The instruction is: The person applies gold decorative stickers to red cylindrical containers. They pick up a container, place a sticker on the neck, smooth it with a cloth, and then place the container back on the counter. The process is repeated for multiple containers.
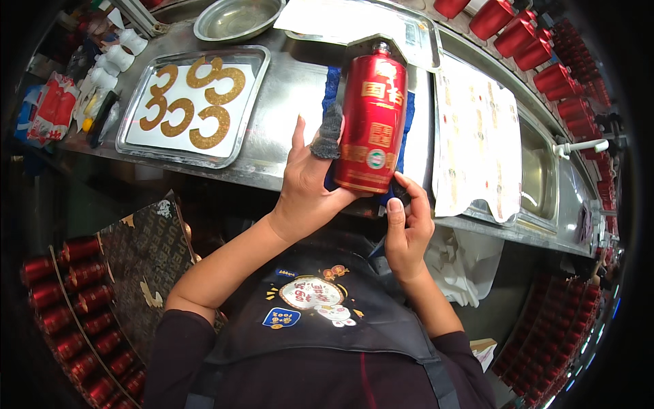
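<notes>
A red cylindrical bottle (pixel 372 116) with gold markings lies on a blue cloth (pixel 332 85) on the steel worktop. My left hand (pixel 310 184) holds its lower left side, and one finger wears a dark grey fabric cot. My right hand (pixel 407 221) pinches the bottle's bottom right edge with thumb and fingers.
A steel tray (pixel 129 129) with gold curved stickers on white paper lies to the left. A round steel bowl (pixel 237 18) sits behind it. White label sheets (pixel 477 136) lie to the right by a sink (pixel 541 180). Rows of red bottles (pixel 538 48) line the far right and lower left.
</notes>
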Demonstrator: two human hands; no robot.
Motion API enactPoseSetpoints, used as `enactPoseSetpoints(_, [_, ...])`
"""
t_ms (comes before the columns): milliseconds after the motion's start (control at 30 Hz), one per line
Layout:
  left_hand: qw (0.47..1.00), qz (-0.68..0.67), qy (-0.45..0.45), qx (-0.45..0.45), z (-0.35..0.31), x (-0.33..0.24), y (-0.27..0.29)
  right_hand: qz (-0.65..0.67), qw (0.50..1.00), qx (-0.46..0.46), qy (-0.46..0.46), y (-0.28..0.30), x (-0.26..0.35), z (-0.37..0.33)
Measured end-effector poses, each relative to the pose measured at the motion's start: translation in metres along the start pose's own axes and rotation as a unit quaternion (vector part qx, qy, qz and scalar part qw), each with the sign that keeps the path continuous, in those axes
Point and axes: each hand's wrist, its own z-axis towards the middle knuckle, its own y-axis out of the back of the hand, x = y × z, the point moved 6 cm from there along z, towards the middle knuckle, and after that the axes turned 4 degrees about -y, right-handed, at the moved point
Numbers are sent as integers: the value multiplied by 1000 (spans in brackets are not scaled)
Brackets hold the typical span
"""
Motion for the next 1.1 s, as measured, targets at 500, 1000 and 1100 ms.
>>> enactPoseSetpoints(500, [999,44,27,-1,-3,7,-8,-393,865,198,239,-40,79,36])
enactPoseSetpoints(1000, [989,-131,46,59,12,5,-9,-43,980,106,164,3,28,53])
enactPoseSetpoints(1100, [988,-70,33,134,7,16,-2,-63,971,124,192,-1,25,97])
